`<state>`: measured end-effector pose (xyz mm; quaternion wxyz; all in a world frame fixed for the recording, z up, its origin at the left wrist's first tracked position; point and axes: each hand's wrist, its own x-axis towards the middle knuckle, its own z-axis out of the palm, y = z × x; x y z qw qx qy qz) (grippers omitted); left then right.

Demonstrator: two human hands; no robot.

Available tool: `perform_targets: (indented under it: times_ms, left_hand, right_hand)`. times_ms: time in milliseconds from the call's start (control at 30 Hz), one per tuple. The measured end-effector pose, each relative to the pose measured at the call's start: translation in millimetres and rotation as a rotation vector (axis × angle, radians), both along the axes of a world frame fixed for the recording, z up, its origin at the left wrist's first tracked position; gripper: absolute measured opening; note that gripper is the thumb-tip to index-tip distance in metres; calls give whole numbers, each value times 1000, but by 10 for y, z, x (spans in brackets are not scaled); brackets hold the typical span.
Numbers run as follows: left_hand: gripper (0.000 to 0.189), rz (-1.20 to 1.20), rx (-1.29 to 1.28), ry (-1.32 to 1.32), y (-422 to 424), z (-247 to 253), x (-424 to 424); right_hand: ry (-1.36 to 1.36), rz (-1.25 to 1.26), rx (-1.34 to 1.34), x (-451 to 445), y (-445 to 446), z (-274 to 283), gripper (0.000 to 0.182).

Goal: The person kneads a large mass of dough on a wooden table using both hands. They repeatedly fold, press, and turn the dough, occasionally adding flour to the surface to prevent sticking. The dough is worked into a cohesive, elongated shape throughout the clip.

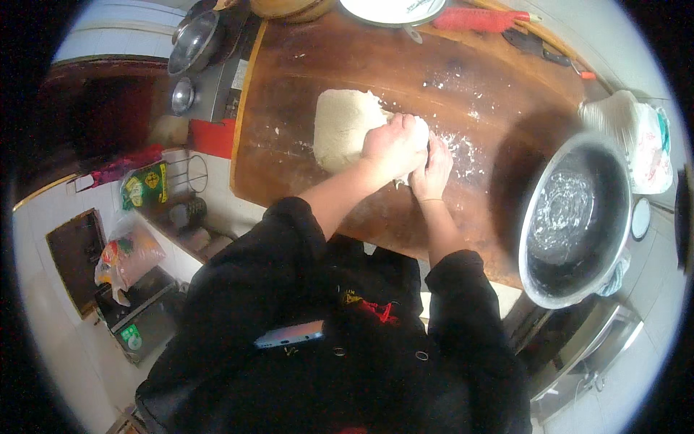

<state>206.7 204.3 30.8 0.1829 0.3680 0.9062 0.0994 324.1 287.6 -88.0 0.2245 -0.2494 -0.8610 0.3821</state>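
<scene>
My left hand (393,142) is curled over a white lump of what looks like dough (421,133) on the brown wooden board (282,163). Against the lump's near right side lies my right hand (435,167), fingers pointing away from me, so the lump is held between both hands. Much of it is hidden under them. Just left of my left hand sits a large beige block (346,127), rough on top with a ragged right edge; whether it is bare dough or cloth-covered I cannot tell. White flour and crumbs (463,154) are scattered right of my hands.
A large metal basin (566,217) with white residue stands tilted at the right edge. Along the far side are a white enamel dish (393,10), a red cloth-like item (480,19) and a black-handled knife (534,46). Metal bowls (195,43) stand far left; a plastic bag (631,135) sits right.
</scene>
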Motion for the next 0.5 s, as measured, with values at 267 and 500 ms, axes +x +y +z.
perform_targets:
  times_ms: [267, 500]
  left_hand:
    - [62, -285, -195, -130, -140, 339, -176]
    - [66, -438, 263, 126, 33, -261, -139]
  right_hand:
    - [76, 78, -115, -1, 206, -121, 45]
    - [61, 105, -183, 127, 178, -169, 45]
